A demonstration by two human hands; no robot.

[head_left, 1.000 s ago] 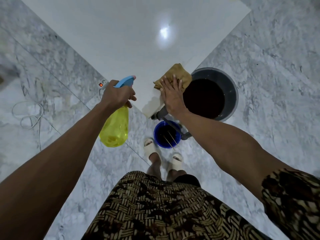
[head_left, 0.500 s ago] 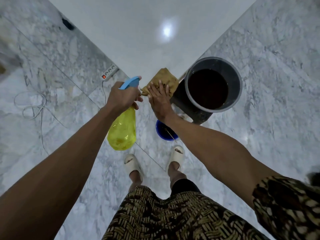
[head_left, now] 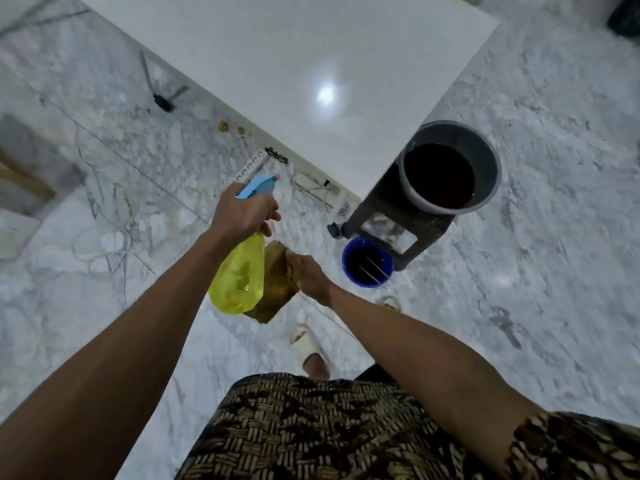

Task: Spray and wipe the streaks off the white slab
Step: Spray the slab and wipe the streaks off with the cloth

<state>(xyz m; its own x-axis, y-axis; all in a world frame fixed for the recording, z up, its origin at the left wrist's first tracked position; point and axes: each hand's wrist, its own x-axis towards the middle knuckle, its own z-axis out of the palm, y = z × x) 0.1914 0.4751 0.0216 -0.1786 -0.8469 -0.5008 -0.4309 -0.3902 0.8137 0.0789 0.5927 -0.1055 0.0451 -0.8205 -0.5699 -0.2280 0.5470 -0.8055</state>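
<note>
The white slab (head_left: 311,57) fills the upper middle of the head view, glossy, with a lamp reflection on it. My left hand (head_left: 242,211) grips a spray bottle (head_left: 239,275) with a yellow body and a blue trigger head, held short of the slab's near corner. My right hand (head_left: 306,273) is closed on a brown cloth (head_left: 273,289) that hangs just behind the bottle, off the slab and over the floor.
A grey bucket of dark liquid (head_left: 450,168) stands on a dark stool (head_left: 391,206) at the slab's near right corner. A small blue bucket (head_left: 367,261) sits on the marble floor below it. Power strips (head_left: 251,166) and cables (head_left: 104,251) lie along the slab's left edge.
My right hand has pulled the cloth off the slab's corner and back toward me, now beside the bottle. The view has shifted back, showing more of the slab and floor.
</note>
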